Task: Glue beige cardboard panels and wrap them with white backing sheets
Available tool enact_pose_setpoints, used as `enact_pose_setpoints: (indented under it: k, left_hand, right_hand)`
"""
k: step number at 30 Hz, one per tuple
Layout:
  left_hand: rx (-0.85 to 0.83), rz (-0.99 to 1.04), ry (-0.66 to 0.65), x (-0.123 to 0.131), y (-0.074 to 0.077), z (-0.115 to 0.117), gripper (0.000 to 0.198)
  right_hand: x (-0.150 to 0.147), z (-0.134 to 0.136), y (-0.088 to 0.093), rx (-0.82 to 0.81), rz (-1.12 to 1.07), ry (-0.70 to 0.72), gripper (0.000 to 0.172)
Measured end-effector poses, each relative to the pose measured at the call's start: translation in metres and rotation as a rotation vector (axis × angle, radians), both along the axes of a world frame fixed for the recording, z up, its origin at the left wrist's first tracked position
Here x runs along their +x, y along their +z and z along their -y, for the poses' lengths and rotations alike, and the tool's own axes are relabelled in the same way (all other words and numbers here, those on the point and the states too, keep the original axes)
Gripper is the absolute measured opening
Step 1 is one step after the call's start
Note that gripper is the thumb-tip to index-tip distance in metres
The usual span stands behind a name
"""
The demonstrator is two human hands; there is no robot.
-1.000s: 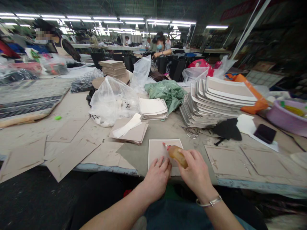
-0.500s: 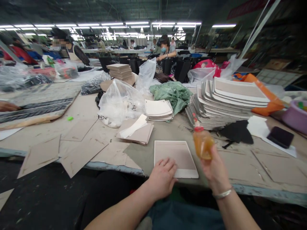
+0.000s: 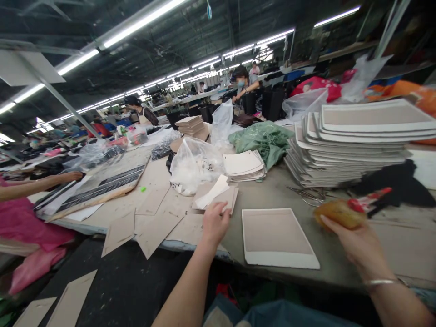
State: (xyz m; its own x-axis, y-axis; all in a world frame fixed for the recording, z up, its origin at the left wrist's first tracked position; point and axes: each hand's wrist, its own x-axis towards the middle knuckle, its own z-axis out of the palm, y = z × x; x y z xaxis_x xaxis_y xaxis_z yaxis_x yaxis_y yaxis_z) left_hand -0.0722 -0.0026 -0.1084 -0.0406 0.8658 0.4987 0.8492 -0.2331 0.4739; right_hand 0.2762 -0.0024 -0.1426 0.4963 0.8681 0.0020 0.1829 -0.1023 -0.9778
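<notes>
A squeeze bottle of amber glue [image 3: 337,214] with a red cap lies on its side in my right hand [image 3: 363,247], held over the table on the right. My left hand [image 3: 216,222] reaches to the front edge of a small stack of beige boards [image 3: 233,200], its fingers slightly bent and apart. On top of that stack rest white strips [image 3: 213,191], close to my fingertips; whether I touch them I cannot tell. Between my hands a beige panel with a white border [image 3: 277,236] lies flat.
A tall stack of bordered panels [image 3: 350,154] stands at the right, with scissors [image 3: 308,195] beside it. Behind are white pieces [image 3: 243,164], a clear plastic bag [image 3: 197,163] and a green bag [image 3: 262,138]. Loose boards [image 3: 158,231] overhang the front edge. A co-worker's arm [image 3: 44,184] is at far left.
My left hand has left the bordered panel and moved to the small stack with the strips. The glue bottle has gone from upright to sideways, farther right. The view has tilted and turned left.
</notes>
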Motion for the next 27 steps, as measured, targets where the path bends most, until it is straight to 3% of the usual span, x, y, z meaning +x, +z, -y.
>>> enact_pose_setpoints:
  k: [4,8,13,16,20,23,27]
  left_hand:
    - [-0.141,-0.166,0.250,-0.037,-0.002,-0.035,0.036]
    - [-0.257,-0.239,0.333,-0.056,-0.015,-0.056,0.030]
    - [-0.212,-0.193,0.337,-0.061,-0.026,-0.063,0.019]
    - [-0.144,-0.137,0.344,-0.060,-0.030,-0.065,0.015]
    - [-0.014,-0.052,0.389,-0.060,-0.028,-0.064,0.012]
    - [0.159,0.077,0.375,-0.056,-0.014,-0.055,0.014]
    - [0.345,0.323,-0.015,-0.031,0.007,-0.024,0.011]
  right_hand:
    - [0.004,-0.007,-0.016,-0.135,0.321,-0.013,0.059]
    - [0.001,-0.006,-0.023,-0.195,0.481,0.023,0.068]
    - [-0.003,0.008,-0.008,-0.146,0.686,0.019,0.100]
    - [-0.005,0.022,0.012,0.019,0.773,-0.051,0.098]
    - [-0.009,0.042,0.038,0.413,0.736,-0.169,0.074]
    - [-0.020,0.053,0.044,0.530,0.631,-0.050,0.053]
    - [-0.048,0.055,0.040,0.413,0.114,0.294,0.051]
